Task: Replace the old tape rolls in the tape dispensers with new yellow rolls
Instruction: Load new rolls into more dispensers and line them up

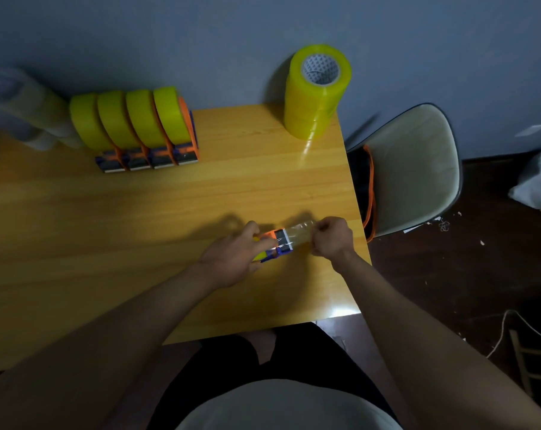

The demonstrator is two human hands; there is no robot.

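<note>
Just one head cam (wide-angle), looking forward and down from close above the left hand [232, 256] and right hand [332, 237]; table [139, 228] beneath them, wall beyond them, chair [418, 169] off right of them.

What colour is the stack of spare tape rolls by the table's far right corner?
Translucent yellow stack of rolls, grey patterned core; head view.

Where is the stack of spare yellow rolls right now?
The stack of yellow rolls stands at the table's far right corner against the wall, right of the four loaded dispensers and beside the chair.
</note>
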